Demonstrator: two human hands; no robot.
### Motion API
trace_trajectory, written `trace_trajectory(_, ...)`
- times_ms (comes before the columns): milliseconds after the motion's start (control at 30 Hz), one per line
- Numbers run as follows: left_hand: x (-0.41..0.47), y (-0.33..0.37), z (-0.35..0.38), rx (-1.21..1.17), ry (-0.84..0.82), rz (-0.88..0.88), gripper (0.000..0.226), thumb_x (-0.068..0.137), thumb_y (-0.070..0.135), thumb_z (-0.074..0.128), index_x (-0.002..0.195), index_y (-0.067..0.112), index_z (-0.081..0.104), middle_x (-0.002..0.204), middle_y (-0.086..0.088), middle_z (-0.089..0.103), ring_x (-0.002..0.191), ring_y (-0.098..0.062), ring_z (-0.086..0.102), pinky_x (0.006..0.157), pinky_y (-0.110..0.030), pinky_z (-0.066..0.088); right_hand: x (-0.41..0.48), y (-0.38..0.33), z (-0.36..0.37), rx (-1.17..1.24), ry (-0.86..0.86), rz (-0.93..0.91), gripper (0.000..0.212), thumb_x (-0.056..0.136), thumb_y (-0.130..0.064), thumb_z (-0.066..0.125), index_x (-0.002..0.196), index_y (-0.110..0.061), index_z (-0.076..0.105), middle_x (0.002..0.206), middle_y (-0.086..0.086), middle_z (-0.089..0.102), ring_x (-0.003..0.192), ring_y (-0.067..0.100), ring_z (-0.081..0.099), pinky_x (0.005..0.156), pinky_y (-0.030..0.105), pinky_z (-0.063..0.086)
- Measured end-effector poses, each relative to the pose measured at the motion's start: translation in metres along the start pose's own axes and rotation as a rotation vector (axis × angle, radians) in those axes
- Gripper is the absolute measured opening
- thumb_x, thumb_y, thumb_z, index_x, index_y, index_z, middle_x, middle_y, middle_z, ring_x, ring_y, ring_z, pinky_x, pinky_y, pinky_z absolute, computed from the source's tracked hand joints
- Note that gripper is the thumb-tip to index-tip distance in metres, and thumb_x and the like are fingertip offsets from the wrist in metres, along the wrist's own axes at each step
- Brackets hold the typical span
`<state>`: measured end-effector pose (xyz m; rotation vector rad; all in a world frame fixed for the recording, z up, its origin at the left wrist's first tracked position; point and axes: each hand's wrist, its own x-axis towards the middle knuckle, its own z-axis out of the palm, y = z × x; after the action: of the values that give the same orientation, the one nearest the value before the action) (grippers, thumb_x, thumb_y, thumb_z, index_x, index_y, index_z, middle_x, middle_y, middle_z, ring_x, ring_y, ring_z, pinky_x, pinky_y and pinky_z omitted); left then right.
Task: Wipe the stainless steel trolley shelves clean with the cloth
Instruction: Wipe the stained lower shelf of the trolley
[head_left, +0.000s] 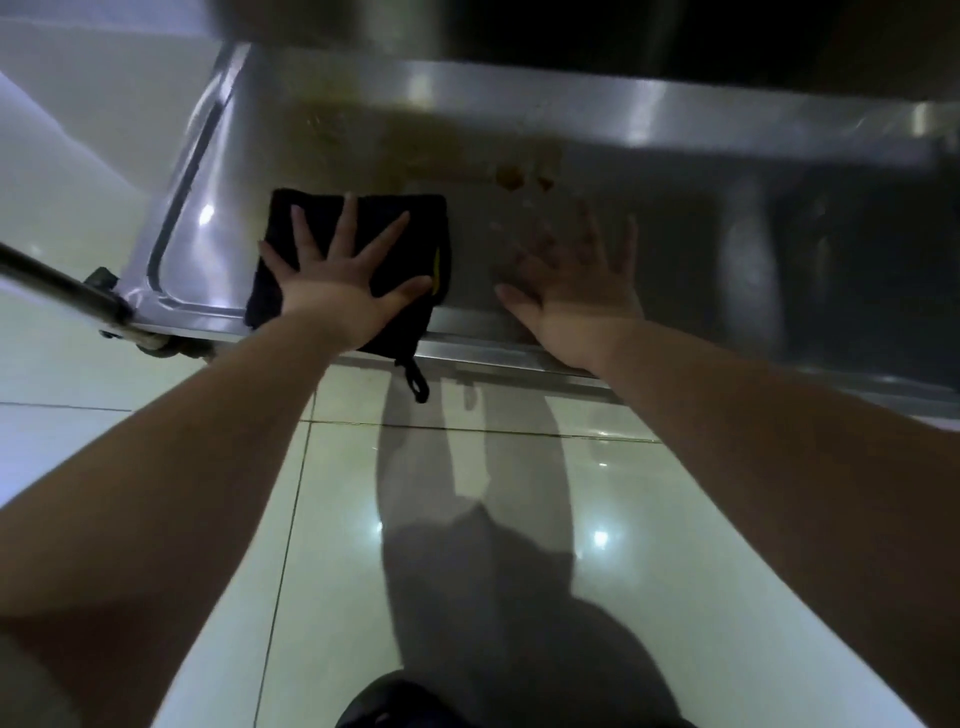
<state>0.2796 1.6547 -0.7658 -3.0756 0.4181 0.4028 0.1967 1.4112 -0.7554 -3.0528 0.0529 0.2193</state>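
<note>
Your left hand is pressing flat, fingers spread straight, on the black cloth, which is lying at the near left of the trolley shelf with its hanging loop dangling over the front edge. Your right hand, blurred, is resting open-palmed on the bare steel just beside the cloth, gripping nothing. Beyond its fingertips brown stains are showing on the shelf, and the glossy floor tiles are reflecting light below your arms.
</note>
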Motion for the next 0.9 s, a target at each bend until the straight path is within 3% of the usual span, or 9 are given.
trace_trajectory(100,-0.001,0.004,0.005,-0.033,0.023,0.008,0.086,0.060,0.097,-0.006,0.139,0.066,-0.015,0.163,0.009,-0.018,0.146,-0.043,-0.019,0.107,-0.072,-0.011,0.018,-0.038,0.009,0.076,-0.117,0.150,0.058,0.094,-0.069,0.010,0.146,-0.056,-0.012,0.160,-0.020,-0.019,0.144,0.039,-0.027,0.100,0.077,-0.018)
trace_trajectory(167,-0.006,0.000,0.010,-0.055,0.051,0.020,0.081,0.065,0.096,0.001,0.139,0.067,-0.012,0.163,0.010,-0.015,0.147,-0.040,-0.017,0.109,-0.070,-0.012,0.021,-0.045,0.019,0.040,-0.104,0.213,0.058,0.092,-0.071,0.007,0.145,-0.058,-0.014,0.159,-0.020,-0.021,0.144,0.040,-0.025,0.095,0.079,-0.019)
trace_trajectory(300,-0.012,-0.039,0.013,-0.048,0.102,0.047,0.077,0.071,0.095,0.011,0.141,0.068,-0.005,0.164,0.014,-0.009,0.149,-0.034,-0.014,0.114,-0.065,-0.009,0.021,-0.038,0.028,0.024,-0.045,0.204,0.059,0.090,-0.074,0.006,0.144,-0.060,-0.013,0.160,-0.021,-0.017,0.146,0.040,-0.019,0.101,0.077,-0.015)
trace_trajectory(467,0.012,-0.096,-0.007,-0.051,-0.022,-0.105,0.083,0.069,0.094,0.010,0.144,0.063,-0.006,0.163,0.013,-0.014,0.148,-0.035,-0.018,0.112,-0.068,-0.008,0.024,-0.039,0.032,-0.032,-0.032,0.218,0.059,0.088,-0.075,0.005,0.142,-0.062,-0.015,0.160,-0.020,-0.015,0.146,0.041,-0.017,0.103,0.077,-0.012)
trace_trajectory(667,-0.012,-0.069,0.003,-0.059,-0.005,-0.040,0.077,0.073,0.093,0.009,0.142,0.066,-0.008,0.163,0.011,-0.014,0.147,-0.041,-0.017,0.110,-0.071,-0.009,0.023,-0.037,0.034,-0.047,-0.023,0.226,0.059,0.086,-0.076,0.002,0.140,-0.063,-0.017,0.161,-0.021,-0.014,0.147,0.041,-0.016,0.103,0.077,-0.011)
trace_trajectory(800,-0.051,-0.064,0.025,-0.100,0.120,0.011,0.073,0.072,0.095,0.010,0.139,0.070,-0.003,0.164,0.013,-0.002,0.149,-0.037,-0.008,0.113,-0.064,-0.007,0.019,-0.037,0.033,-0.060,-0.019,0.211,0.058,0.089,-0.074,0.004,0.141,-0.061,-0.017,0.161,-0.019,-0.016,0.146,0.041,-0.017,0.102,0.075,-0.015)
trace_trajectory(900,-0.035,-0.092,0.020,-0.083,0.133,-0.018,0.075,0.069,0.098,0.010,0.138,0.072,-0.002,0.164,0.015,0.000,0.150,-0.033,-0.006,0.114,-0.063,-0.004,0.022,-0.041,0.030,-0.067,-0.029,0.078,0.056,0.091,-0.066,0.003,0.144,-0.059,-0.013,0.161,-0.020,-0.015,0.148,0.034,-0.017,0.106,0.074,-0.013)
